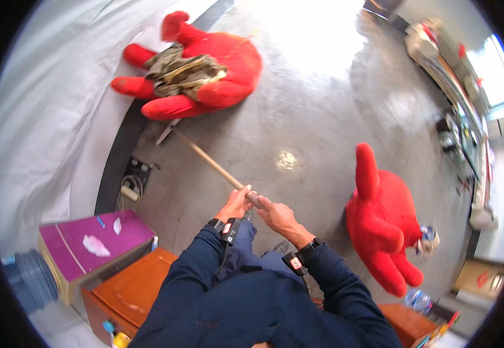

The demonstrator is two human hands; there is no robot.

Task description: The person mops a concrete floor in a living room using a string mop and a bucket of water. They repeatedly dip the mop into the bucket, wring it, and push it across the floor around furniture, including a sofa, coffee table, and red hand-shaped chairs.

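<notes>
Both my hands grip a long wooden handle [217,167] that slants away from me to the upper left. My left hand [236,203] is wrapped around it in front of my body. Closer to the near end, my right hand [277,215] closes over a greyish part of the handle. At the far end is a narrow, pale head [166,132], low by the floor; whether it is a broom, mop or squeegee is unclear. Just beyond that head stands a red, hand-shaped plush chair [234,65], partly covering it, with a brownish garment [182,74] draped over it.
Another red plush chair [391,213] stands at right. A power strip with coiled cable [131,187] lies by the left wall. Nearer are a purple-topped box [121,230], an orange wooden cabinet [134,282] and a blue water jug [30,278]. Grey floor [304,122] stretches ahead.
</notes>
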